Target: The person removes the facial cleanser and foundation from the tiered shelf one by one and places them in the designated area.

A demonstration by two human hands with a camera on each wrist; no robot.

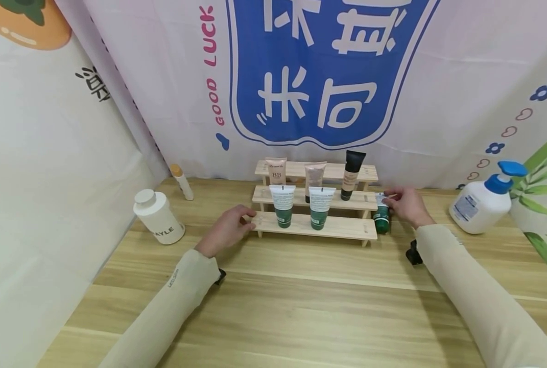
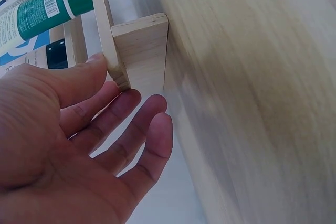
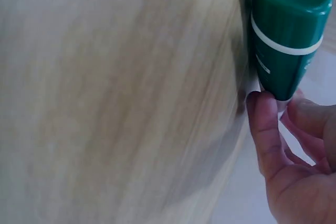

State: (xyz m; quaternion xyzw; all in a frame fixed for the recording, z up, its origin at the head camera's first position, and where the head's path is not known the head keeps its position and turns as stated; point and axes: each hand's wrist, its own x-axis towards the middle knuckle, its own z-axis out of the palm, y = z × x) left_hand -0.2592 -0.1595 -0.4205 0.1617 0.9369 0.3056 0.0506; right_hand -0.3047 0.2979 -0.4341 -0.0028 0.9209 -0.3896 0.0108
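A three-tier wooden display rack [image 1: 347,228] stands against the back curtain. With the thumb on top and fingertips at its underside, my left hand [image 1: 227,228] pinches the left end of the lowest shelf [image 2: 112,59]. Beyond the rack's right end, my right hand [image 1: 407,205] holds a green-and-white squeeze tube [image 1: 381,221] by its pale end; its green cap [image 3: 289,9] points toward me. Two similar tubes, one on the left [image 1: 283,207] and one on the right [image 1: 320,209], stand cap-down on the lowest shelf.
Higher on the rack are a pink BB tube [image 1: 276,171], another pink tube [image 1: 314,176] and a black-and-beige tube [image 1: 351,176]. A white bottle [image 1: 160,217] and an orange-capped stick [image 1: 182,183] stand left. A blue-topped pump bottle [image 1: 480,207] is at right.
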